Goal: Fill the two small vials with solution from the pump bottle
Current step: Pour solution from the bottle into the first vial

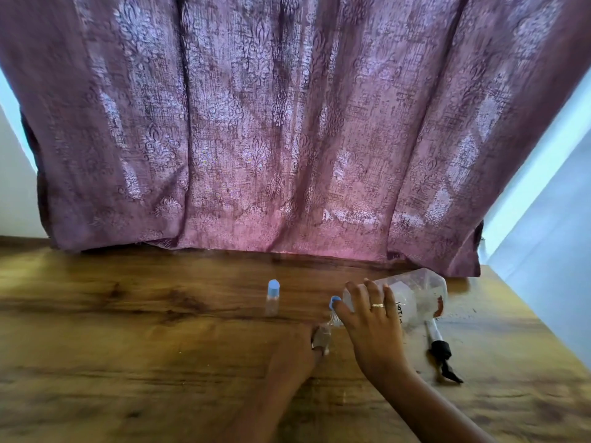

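My right hand (374, 327) grips tipped pump bottle (412, 292), left hand (294, 356) pinches vial (320, 339); overtilting could flood its narrow mouth.

- We see a wood-grain table (128, 346), smooth, softly glossy.
- We see a curtain (287, 123) of woven patterned cloth.
- We see the pump bottle (415, 292) and capped vial (272, 300) in clear plastic.
- We see a shiny metal ring (378, 305).

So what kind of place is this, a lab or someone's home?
Probably a room in a home, not a lab: a patterned purple curtain hangs behind a wood-grain table, with plain pale walls either side.
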`<state>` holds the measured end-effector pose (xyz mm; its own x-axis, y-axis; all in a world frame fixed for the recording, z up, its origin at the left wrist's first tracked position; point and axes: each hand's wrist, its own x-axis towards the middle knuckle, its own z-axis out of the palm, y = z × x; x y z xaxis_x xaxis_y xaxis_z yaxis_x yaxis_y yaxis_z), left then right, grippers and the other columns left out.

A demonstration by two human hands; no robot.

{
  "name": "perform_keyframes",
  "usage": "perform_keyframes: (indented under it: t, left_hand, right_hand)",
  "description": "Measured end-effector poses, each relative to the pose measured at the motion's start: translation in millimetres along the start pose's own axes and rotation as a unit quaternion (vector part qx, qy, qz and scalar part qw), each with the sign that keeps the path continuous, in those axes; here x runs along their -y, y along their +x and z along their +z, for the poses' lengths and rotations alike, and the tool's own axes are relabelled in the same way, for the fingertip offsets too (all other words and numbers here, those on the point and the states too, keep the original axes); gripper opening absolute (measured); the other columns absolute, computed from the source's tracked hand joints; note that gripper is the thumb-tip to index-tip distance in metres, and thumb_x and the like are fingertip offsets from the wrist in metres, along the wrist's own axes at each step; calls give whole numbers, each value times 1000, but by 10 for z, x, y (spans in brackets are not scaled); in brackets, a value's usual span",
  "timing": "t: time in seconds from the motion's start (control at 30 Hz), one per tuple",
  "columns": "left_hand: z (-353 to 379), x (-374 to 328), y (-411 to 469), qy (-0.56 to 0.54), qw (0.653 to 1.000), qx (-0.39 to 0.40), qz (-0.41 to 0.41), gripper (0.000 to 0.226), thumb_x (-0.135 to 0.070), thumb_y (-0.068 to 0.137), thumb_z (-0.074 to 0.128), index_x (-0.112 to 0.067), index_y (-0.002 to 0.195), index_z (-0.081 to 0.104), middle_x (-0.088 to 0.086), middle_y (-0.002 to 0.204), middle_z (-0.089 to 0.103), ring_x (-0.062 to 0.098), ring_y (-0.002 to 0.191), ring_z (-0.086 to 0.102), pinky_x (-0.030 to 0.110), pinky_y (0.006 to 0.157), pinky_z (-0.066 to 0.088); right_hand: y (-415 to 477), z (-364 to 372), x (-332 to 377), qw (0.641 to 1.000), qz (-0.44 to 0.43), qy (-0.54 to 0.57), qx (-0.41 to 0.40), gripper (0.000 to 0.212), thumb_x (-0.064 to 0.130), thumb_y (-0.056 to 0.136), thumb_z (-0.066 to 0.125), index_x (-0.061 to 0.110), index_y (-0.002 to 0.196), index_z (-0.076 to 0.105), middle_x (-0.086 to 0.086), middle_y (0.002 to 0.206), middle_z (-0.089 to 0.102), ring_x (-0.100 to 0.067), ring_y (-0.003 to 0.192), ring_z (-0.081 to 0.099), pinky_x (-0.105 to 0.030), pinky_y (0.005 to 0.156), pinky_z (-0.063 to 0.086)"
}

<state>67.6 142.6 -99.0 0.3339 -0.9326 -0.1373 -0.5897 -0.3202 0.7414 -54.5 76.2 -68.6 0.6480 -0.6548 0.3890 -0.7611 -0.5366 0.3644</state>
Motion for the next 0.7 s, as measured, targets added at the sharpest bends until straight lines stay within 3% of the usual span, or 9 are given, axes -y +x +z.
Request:
perform_keyframes:
  t: [0.17, 0.4, 0.57, 0.7]
  left_hand:
    - [4, 11, 12, 7, 1000, -2, -2, 35, -39, 88, 60, -27, 121, 55, -3, 124, 61, 12, 110, 57, 24, 90, 44]
    - [-2, 4, -7, 14, 1000, -7, 0, 39, -40, 86, 62, -29, 122, 55, -4, 125, 61, 12, 112, 57, 27, 95, 46]
    - [-20, 18, -28, 1, 1000, 0, -6, 46, -40, 83, 65, -33, 126, 51, -6, 127, 60, 14, 114, 56, 29, 98, 44]
    - [-46, 8, -33, 7, 1000, 13, -19, 57, -43, 80, 68, -38, 131, 44, -9, 132, 56, 14, 119, 53, 30, 99, 41]
  right_hand:
    - [-6, 1, -4, 1000, 1, 2, -4, 66, 8, 41, 80, 22, 103, 61, -14, 119, 54, -43, 113, 51, -58, 97, 40]
    - [-5, 24, -27, 999, 17, 30, -18, 70, 4, 38, 78, 24, 103, 61, -13, 120, 51, -43, 112, 51, -59, 95, 41]
    - [97, -178, -114, 984, 85, 155, -7, 75, 5, 42, 76, 29, 108, 51, -12, 119, 50, -40, 107, 52, -54, 90, 46]
    - [301, -423, -349, 944, 147, 295, -8, 68, 22, 58, 79, 31, 116, 44, -9, 131, 37, -38, 110, 48, -47, 92, 44]
